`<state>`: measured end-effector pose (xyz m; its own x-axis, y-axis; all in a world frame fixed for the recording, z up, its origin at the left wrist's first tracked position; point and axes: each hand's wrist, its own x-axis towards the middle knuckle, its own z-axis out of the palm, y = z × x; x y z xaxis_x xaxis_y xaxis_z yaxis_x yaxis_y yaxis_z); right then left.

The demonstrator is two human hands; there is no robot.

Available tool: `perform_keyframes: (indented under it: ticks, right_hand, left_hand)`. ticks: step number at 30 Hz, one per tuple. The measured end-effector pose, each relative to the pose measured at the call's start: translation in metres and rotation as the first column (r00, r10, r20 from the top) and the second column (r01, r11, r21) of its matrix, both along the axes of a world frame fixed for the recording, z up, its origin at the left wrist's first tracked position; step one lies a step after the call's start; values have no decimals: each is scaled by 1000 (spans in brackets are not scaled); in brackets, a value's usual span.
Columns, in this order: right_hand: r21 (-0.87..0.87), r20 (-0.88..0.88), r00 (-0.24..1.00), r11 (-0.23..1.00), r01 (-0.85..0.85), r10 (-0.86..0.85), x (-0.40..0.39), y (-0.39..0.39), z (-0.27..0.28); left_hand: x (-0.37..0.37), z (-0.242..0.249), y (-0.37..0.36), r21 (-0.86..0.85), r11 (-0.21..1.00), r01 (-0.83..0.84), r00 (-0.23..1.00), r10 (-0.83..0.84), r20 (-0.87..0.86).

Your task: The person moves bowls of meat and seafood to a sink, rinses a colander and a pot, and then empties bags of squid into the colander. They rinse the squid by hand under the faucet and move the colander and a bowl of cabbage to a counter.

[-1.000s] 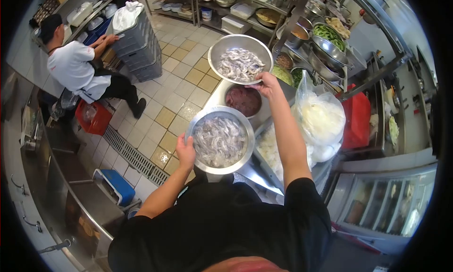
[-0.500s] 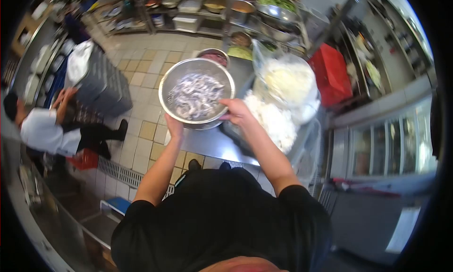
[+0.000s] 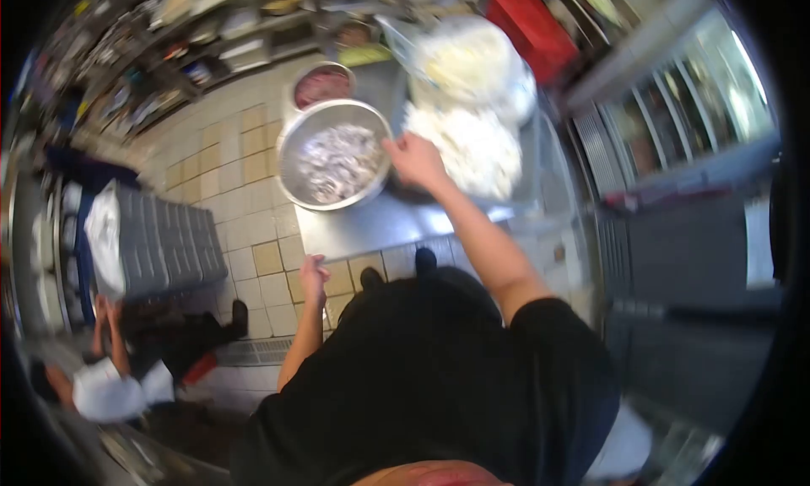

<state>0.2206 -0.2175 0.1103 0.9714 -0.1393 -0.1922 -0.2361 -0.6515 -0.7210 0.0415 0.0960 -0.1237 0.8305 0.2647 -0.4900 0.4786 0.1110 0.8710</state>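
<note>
- The right hand (image 3: 415, 159) grasps the bowl (image 3: 337, 112) at the right side of its rim, with the fingers bent close around the metal.
- The left hand (image 3: 314, 281) is released: its fingers are loosely bent and I see nothing in them. It is apart from the bowl, beside the near left corner of the counter (image 3: 371, 229); whether it touches the edge, I cannot tell.
- The bowl is above the left part of the counter, upright or nearly so. It contains grey-white pieces (image 3: 340, 161). What is directly under it is hidden, so I cannot say if its full weight rests there.
- Just behind the bowl is a pot (image 3: 325, 66) with red food (image 3: 323, 88).
- To the right, near the right hand, lies white food (image 3: 481, 157) in a tub, with a plastic bag (image 3: 468, 60) at its far end.
- On the far left, well apart, another person (image 3: 110, 391) is near grey crates (image 3: 169, 241).
- In my judgement, the step in hand is to place or steady the bowl with one hand.
- To let go safely, the bowl should first sit flat and stable; to lift it, the left hand should support the opposite rim.
</note>
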Motion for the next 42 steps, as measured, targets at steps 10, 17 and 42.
perform_keyframes:
  ticks: [10, 17, 42]
  right_hand:
    - [128, 209, 747, 775, 619, -631, -169, -151, -59]
    - [-476, -463, 551, 720, 505, -694, -503, -258, -406]
    - [149, -537, 41, -46, 988, -843, -676, -562, -325]
  left_hand:
    - [-92, -112, 175, -108, 943, 314, 813, -326, -482]
    - [-36, -96, 88, 8, 746, 666, 611, -539, -581]
    - [21, -92, -474, 87, -86, 993, 2, -699, -715]
